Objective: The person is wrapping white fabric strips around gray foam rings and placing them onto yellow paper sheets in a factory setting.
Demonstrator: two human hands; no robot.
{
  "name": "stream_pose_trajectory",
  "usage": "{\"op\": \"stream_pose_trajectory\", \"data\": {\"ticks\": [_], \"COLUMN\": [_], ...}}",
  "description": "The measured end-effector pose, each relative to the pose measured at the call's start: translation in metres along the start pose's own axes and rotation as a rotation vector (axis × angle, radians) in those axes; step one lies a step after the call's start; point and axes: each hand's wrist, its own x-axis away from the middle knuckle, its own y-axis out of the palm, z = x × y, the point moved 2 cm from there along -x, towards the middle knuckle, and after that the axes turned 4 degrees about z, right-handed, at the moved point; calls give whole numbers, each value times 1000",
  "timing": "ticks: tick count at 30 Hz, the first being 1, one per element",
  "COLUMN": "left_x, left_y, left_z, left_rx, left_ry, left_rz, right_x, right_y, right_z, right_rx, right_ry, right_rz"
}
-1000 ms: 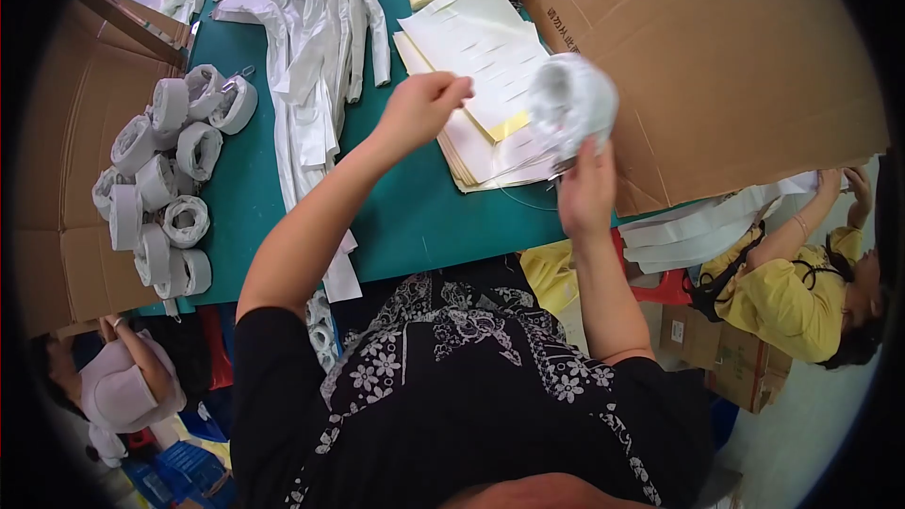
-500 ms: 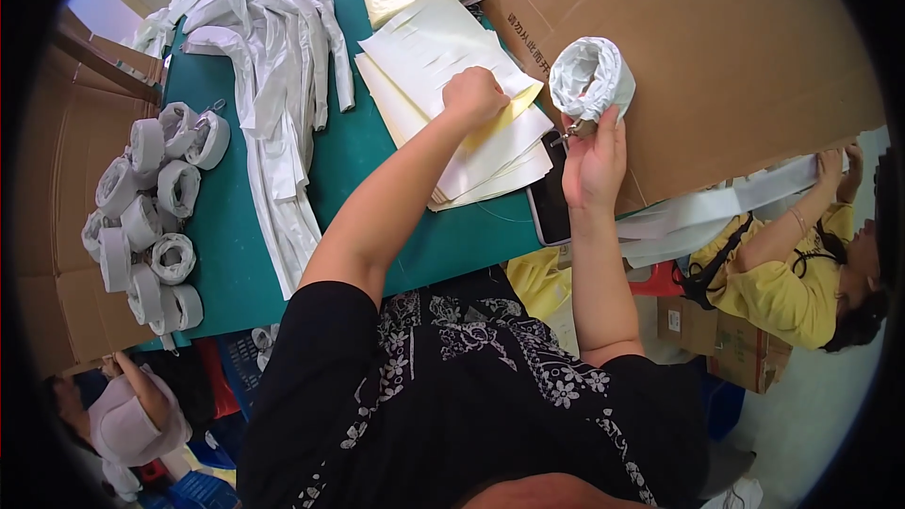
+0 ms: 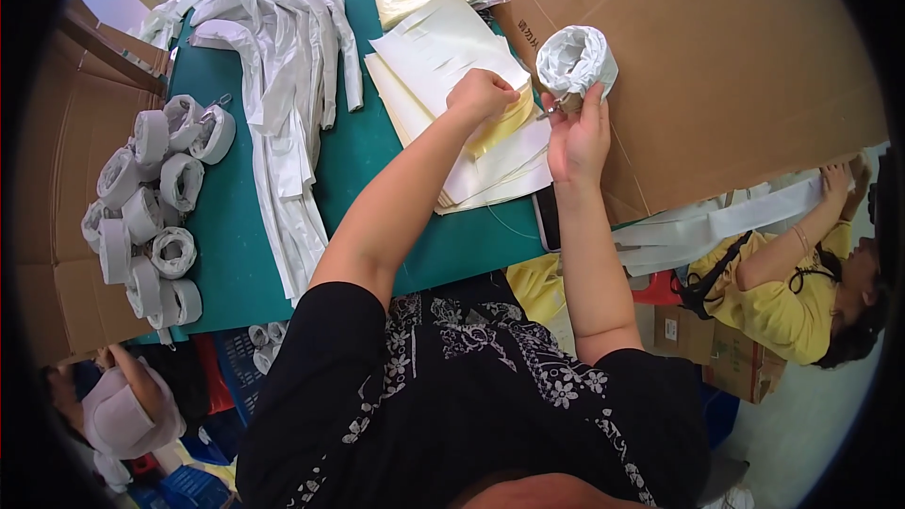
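Here the right hand [image 3: 577, 137] grips a rolled white strap [image 3: 577, 61]; the left hand [image 3: 481, 94] pinches closed on yellow paper sheets [image 3: 452, 47].

Clutter around the green table [image 3: 236, 254]

Finished white rolls [image 3: 151, 217] crowd its left edge; loose white strips [image 3: 283, 85] lie mid-table; cardboard box [image 3: 735, 75] stands right.

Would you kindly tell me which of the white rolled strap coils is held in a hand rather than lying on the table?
The coil in the right hand, raised over the cardboard box; the other coils lie clustered at the green table's left edge.
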Motion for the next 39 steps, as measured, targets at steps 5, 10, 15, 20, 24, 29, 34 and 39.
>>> {"op": "stream_pose_trajectory", "data": {"ticks": [5, 10, 15, 20, 24, 29, 34, 39], "left_x": [-2, -20, 15, 68, 134, 186, 185, 190], "left_y": [-1, -35, -127, -226, -233, -164, -149, -146], "left_z": [-5, -36, -54, -97, -88, -45, -61, -71], "left_rx": [36, 152, 1544, 1633, 1198, 787, 695, 652], "left_ry": [54, 310, 140, 604, 470, 424, 378, 268], "left_rz": [23, 446, -57, 103, 287, 203, 198, 156], "right_x": [-16, -26, -23, -20, -21, 48, 85, 98], "right_y": [12, -11, -15, -10, 3, 66, 87, 90], "right_z": [42, 89, 92, 97, 94, 56, 38, 35], "right_rx": [-181, 120, 271, 744, 1074, 850, 828, 827], "right_ry": [108, -72, -86, -88, -355, -93, 34, 60], "right_rz": [32, -12, -133, -141, -308, -651, -778, -845]}}
